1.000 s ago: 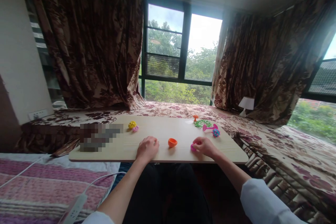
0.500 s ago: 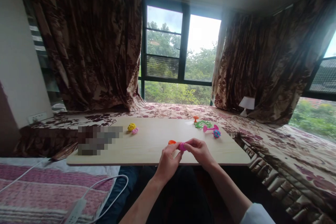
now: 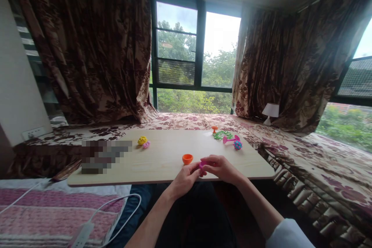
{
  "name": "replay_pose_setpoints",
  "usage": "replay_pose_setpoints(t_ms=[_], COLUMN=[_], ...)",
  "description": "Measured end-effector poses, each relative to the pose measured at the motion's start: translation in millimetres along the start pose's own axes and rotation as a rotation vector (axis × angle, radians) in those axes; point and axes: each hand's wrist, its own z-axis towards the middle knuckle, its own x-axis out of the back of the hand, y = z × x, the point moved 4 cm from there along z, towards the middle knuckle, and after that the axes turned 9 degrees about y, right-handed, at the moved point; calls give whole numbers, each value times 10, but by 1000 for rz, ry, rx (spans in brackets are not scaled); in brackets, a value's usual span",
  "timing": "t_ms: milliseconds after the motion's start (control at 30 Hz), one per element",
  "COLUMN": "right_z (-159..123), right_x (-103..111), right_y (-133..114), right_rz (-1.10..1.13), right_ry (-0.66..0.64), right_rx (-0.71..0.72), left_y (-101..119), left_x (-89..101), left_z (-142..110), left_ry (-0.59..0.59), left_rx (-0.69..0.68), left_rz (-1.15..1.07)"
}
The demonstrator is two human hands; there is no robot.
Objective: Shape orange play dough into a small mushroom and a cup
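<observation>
A small magenta piece (image 3: pixel 202 165) is held between my two hands at the table's near edge; fingers cover much of it and its exact kind cannot be made out. My left hand (image 3: pixel 186 179) pinches it from the left with thumb and fingertips. From the right, my right hand (image 3: pixel 219 168) closes its fingers over it. Just beyond my left fingers an orange cup (image 3: pixel 187 159), shaped like a small bowl, stands upright on the pale wooden table (image 3: pixel 162 166).
Toward the back right lie an orange knobbed piece (image 3: pixel 214 129), a green chain (image 3: pixel 222 135), a pink dumbbell-shaped piece (image 3: pixel 231 139) and a blue studded ball (image 3: pixel 237 145). A yellow ball (image 3: pixel 142 140) and a pink piece (image 3: pixel 146 145) sit at the left. A white lamp (image 3: pixel 271 111) stands behind.
Both hands have lowered slightly toward me with the magenta piece, and my right fingers now wrap over it more. The orange cup shows in full. The view has shifted a little.
</observation>
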Motion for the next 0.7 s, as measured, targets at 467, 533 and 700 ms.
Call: replay_pose_setpoints(t_ms=[467,533,700], right_z=[25,19,0], right_x=[58,69,11], right_y=[140,150,120], right_rz=[-62,-73,-165], right_ry=[224,227,138], right_rx=[-27,-23,-27], left_y=[-97,-114,-179], left_x=[-21,-25,-42], left_z=[-9,0,26], left_ry=[92,118,198], left_rx=[46,44,36], left_rz=[13,12,18])
